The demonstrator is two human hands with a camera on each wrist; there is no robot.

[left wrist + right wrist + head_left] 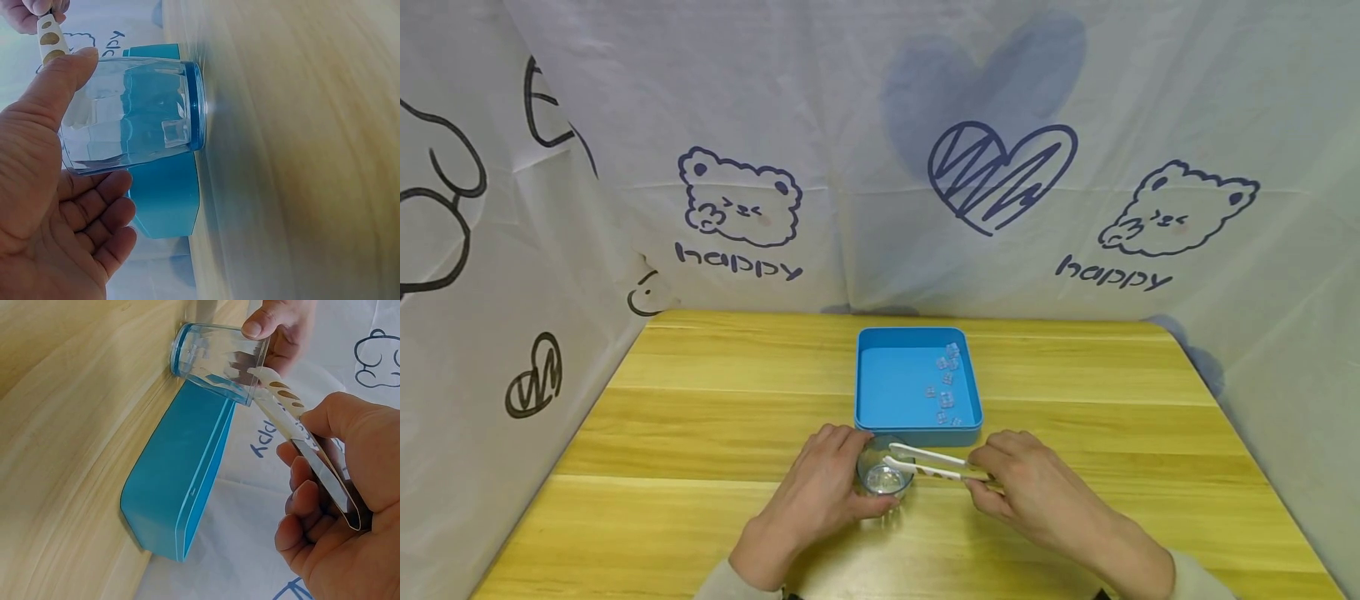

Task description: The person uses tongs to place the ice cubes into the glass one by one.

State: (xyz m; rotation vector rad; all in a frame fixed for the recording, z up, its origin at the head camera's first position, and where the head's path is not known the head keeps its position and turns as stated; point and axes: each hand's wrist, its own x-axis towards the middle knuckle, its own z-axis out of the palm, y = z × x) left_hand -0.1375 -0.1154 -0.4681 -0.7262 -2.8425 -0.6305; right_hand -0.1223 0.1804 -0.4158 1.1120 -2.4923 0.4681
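My left hand (820, 483) grips a clear tumbler (150, 140) near its rim, thumb on the near side and fingers on the far side. The tumbler stands upright on the table, and a small clear cube (175, 132) shows at its bottom in the left wrist view. In my right hand (1041, 487) is a pair of small metal tongs (319, 465) with white, brown-spotted tips, pinched between thumb and fingers. Those tips reach over the tumbler's mouth, slightly apart, with no cube visible between them.
Right behind the tumbler sits a shallow blue tray (887, 379). Several clear cubes (947, 400) lie along its right side. A wood-grain table (715, 400) carries everything, with a white printed curtain (865, 225) hanging at its back and sides.
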